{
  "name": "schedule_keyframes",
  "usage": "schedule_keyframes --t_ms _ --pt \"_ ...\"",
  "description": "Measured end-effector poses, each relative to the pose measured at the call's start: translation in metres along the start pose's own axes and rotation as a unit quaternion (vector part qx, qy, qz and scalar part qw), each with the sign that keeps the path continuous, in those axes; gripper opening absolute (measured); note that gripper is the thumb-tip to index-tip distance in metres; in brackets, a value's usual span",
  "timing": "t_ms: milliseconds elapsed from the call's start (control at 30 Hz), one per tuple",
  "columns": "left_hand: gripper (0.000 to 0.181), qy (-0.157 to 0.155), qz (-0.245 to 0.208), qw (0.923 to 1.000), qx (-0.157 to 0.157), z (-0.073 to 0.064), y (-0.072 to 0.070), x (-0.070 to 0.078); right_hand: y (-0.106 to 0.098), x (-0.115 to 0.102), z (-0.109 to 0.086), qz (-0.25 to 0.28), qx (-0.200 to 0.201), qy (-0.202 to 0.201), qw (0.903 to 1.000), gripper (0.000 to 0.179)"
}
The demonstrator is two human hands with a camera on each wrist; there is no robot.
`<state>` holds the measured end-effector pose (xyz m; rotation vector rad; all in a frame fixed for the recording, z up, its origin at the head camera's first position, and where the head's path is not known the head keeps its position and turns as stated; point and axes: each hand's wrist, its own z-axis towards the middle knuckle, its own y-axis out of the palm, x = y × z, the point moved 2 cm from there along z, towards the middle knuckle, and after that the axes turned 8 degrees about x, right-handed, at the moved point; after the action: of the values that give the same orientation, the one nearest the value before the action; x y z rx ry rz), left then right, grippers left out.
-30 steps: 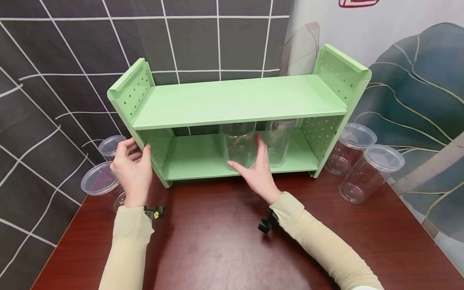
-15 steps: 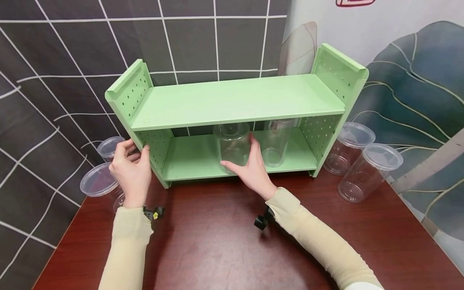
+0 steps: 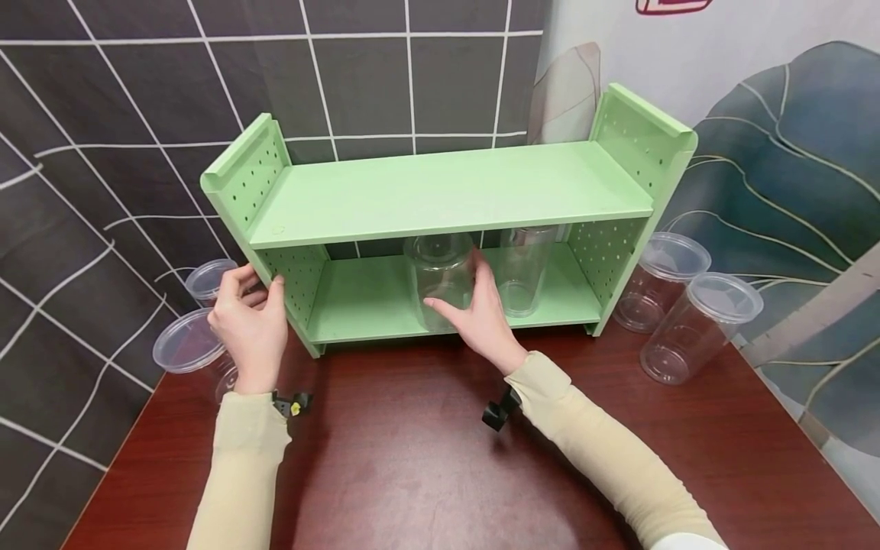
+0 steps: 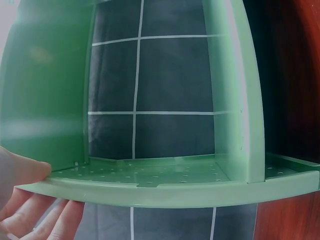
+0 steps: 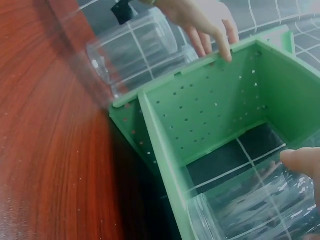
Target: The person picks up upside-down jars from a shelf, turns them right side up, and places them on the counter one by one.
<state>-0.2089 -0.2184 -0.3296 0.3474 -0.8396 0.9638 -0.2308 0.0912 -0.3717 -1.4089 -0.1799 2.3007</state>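
Note:
A light green two-tier shelf rack (image 3: pixel 447 191) with perforated side panels stands on the table. My left hand (image 3: pixel 250 328) grips the front edge of its left side panel, thumb on the inner side and fingers outside, as the left wrist view shows. On the lower tier, a clear plastic jar (image 3: pixel 436 271) stands near the middle. My right hand (image 3: pixel 484 317) holds this jar from the right, thumb across its front and fingers on its right side. Another clear jar (image 3: pixel 525 275) stands just to the right on the same tier.
Two lidded clear jars (image 3: pixel 697 328) stand on the table right of the rack. On the left side are two more clear jars (image 3: pixel 189 340), partly behind my left hand. A dark tiled-pattern backdrop (image 3: pixel 357 84) rises behind the reddish-brown table (image 3: pixel 412 458).
My right hand and its jar have shifted slightly left and toward the front of the lower tier, widening the gap to the other jar. The left hand has stayed on the panel.

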Motion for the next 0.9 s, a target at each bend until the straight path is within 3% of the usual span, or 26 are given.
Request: schedule_keyframes --t_ms 433,700,800,900 --pt "0.028 -0.002 -0.005 1.0000 -0.003 0.001 0.000 0.002 -0.018 -0.006 -0.015 0.033 -0.035 -0.025 0.9985 0.098" --pt "0.041 -0.043 -0.049 0.9975 -0.027 -0.001 -0.005 -0.002 -0.028 -0.012 -0.027 0.065 -0.040 -0.049 0.9959 0.097" --pt "0.054 -0.039 -0.067 0.9969 -0.014 -0.010 -0.010 0.013 -0.034 -0.017 -0.030 0.073 -0.040 -0.058 0.9948 0.096" --pt "0.059 -0.006 -0.096 0.9954 -0.002 -0.024 -0.016 0.038 -0.041 -0.027 -0.032 0.081 -0.037 -0.064 0.9940 0.097"
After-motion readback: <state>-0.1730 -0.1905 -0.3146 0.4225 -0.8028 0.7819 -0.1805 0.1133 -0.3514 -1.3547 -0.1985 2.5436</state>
